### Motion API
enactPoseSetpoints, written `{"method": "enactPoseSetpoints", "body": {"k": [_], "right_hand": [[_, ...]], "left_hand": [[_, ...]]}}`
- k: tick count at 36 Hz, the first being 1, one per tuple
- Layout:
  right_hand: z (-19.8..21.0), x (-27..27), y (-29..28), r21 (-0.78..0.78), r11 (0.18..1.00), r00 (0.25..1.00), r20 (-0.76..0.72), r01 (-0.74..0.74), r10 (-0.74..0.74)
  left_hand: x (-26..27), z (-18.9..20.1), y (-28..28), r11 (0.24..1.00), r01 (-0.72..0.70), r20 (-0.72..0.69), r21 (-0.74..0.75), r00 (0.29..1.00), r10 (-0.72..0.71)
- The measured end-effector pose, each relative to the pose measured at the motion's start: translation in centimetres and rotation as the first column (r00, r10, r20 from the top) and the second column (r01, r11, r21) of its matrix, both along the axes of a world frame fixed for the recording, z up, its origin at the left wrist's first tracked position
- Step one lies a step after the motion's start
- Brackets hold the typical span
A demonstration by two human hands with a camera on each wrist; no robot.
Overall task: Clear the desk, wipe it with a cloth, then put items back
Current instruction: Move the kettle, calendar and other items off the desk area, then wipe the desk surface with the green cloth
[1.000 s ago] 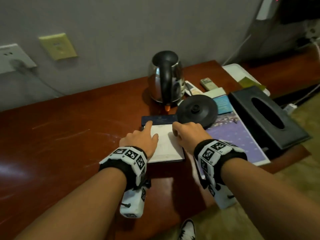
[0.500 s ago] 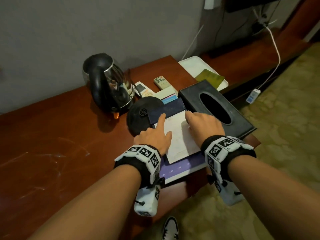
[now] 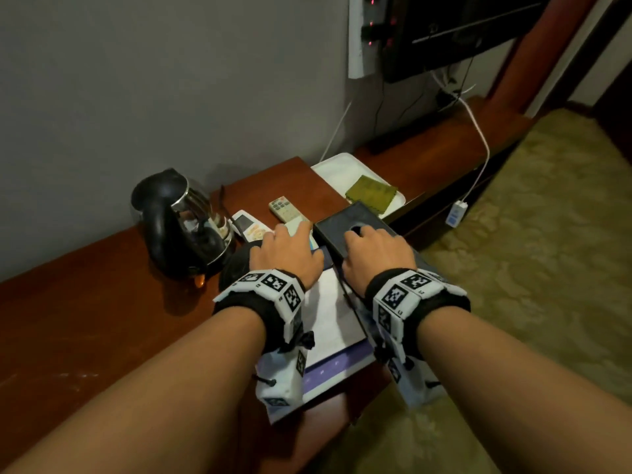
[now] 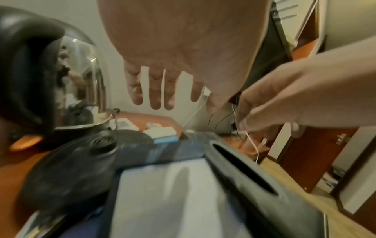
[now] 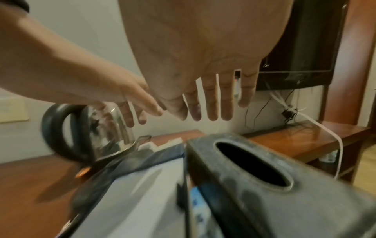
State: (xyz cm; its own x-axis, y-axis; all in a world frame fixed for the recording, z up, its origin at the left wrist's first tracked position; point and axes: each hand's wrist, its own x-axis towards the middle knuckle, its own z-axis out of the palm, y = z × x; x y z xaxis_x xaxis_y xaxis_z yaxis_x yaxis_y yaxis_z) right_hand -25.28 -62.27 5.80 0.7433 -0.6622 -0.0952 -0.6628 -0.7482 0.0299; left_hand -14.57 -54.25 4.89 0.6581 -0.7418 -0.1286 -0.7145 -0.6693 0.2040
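Our left hand (image 3: 287, 256) and right hand (image 3: 374, 256) flat-fingered and empty, we judge the desk (image 3: 102, 302) half-cleared, wiping not yet begun.

**Right-wrist view.** Right hand (image 5: 203, 56) hovers palm-down above the black tissue box (image 5: 254, 185), fingers (image 5: 211, 103) straight and spread, apart from its oval slot. Just left of the box lies a blurred white notepad (image 5: 132, 201), with a dark blue folder (image 5: 146, 159) at its far edge. Farther left, the left hand (image 5: 130, 99) extends its fingers before a glass kettle (image 5: 85, 136) on the wooden desk (image 5: 26, 185). A dark screen (image 5: 305, 40) hangs beyond the box.
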Motion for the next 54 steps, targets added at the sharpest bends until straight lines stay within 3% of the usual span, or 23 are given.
{"method": "enactPoseSetpoints", "body": {"k": [9,16,17,29,37,43,48,54], "right_hand": [[3.2,-3.0,-8.8,-0.011,0.992,0.99,0.056,0.13,-0.129],[3.0,-2.7,-17.5,0.028,0.994,0.994,0.036,0.104,-0.105],[2.9,-2.9,-22.1,0.03,0.997,0.997,0.018,0.077,-0.078],[2.8,0.5,-33.0,0.122,0.992,0.999,-0.017,-0.029,0.031],[-0.3,4.1,-36.6,0.172,0.984,0.996,-0.062,-0.047,0.058],[-5.3,7.4,-39.2,0.214,0.973,0.983,-0.141,-0.086,0.118],[-10.2,10.4,-42.3,0.185,0.975,0.982,-0.121,-0.12,0.144],[-16.1,13.1,-44.9,0.272,0.957,0.988,-0.091,-0.097,0.126]], "left_hand": [[0.1,5.2,-9.5,0.998,0.038,0.029,-0.042,0.999,-0.037],[0.0,4.5,-17.0,1.0,0.0,-0.054,0.024,0.999,0.001],[-0.5,4.0,-21.1,0.999,-0.042,-0.06,0.033,0.997,0.044],[1.5,2.9,-29.6,0.981,-0.18,-0.096,0.077,0.978,0.187],[4.5,0.9,-32.7,0.975,-0.198,-0.084,0.099,0.975,0.206],[6.1,-2.7,-36.0,0.967,-0.213,-0.141,0.139,0.962,0.232],[8.1,-6.9,-39.5,0.957,-0.25,-0.162,0.15,0.948,0.273],[9.3,-11.5,-42.1,0.934,-0.309,-0.183,0.177,0.923,0.339]]}}
